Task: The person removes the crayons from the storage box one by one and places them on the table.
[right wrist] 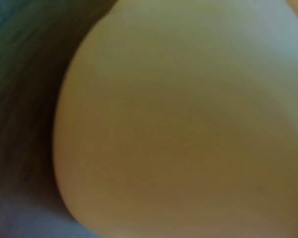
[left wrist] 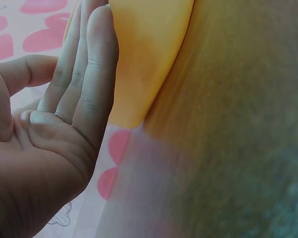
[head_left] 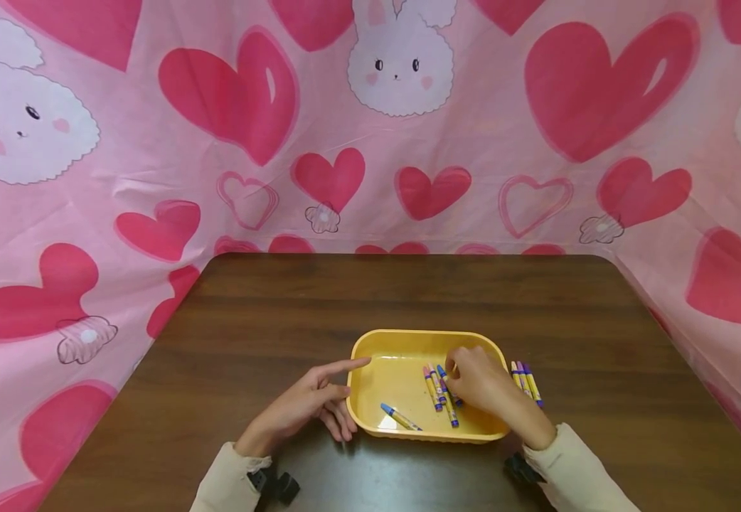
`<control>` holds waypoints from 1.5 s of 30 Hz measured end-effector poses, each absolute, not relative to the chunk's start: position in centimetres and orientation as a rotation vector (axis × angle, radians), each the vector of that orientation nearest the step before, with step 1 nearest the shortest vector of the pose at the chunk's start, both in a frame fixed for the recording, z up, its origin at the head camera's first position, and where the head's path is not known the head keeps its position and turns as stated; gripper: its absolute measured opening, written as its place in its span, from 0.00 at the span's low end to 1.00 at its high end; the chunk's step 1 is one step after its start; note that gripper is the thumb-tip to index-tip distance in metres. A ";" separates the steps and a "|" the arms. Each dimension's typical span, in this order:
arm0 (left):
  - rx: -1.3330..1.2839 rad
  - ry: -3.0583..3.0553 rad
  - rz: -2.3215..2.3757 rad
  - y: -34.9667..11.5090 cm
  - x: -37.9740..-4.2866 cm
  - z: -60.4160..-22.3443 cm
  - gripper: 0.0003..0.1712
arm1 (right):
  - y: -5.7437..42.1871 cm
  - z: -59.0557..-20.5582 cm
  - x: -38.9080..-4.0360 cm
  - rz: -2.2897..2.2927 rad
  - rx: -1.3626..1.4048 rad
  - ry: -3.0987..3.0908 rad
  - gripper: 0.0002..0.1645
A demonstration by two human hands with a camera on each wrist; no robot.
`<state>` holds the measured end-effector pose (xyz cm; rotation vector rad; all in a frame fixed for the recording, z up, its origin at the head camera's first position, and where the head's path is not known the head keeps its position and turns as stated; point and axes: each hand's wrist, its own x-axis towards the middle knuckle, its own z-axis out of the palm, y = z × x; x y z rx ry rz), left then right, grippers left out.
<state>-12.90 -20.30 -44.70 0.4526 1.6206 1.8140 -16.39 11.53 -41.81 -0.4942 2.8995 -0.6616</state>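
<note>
A yellow plastic tray (head_left: pixel 396 435) stands on the table in the head view. Several crayons in yellow wrappers (head_left: pixel 434 390) lie grouped in its right half, and a light-blue crayon (head_left: pixel 401 417) lies apart near the front wall. My right hand (head_left: pixel 476 380) reaches over the right rim, fingers bent down at the grouped crayons. Its fingertips are hidden, so I cannot tell whether they pinch one. At the left wall is my left hand (head_left: pixel 316 398), index finger extended over the rim, the other fingers beside the outside wall. The left wrist view shows those fingers (left wrist: pixel 97 64) largely straight along the tray (left wrist: pixel 149 44).
Outside the tray, just right of it, several crayons (head_left: pixel 527 382) lie side by side on the brown wooden table (head_left: pixel 268 313). A pink cloth (head_left: pixel 370 135) with hearts and rabbits hangs behind the table. The tray's yellow wall (right wrist: pixel 179 129) fills most of the right wrist view.
</note>
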 end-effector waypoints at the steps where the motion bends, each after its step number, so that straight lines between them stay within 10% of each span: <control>1: 0.455 1.620 1.814 -20.3 -12.9 -44.7 0.31 | 11.5 -41.9 -16.4 -0.657 -0.488 2.898 0.06; 45: 0.495 1.626 1.813 -20.2 -12.8 -44.6 0.31 | 11.3 -40.8 -15.3 -0.639 -0.382 3.061 0.23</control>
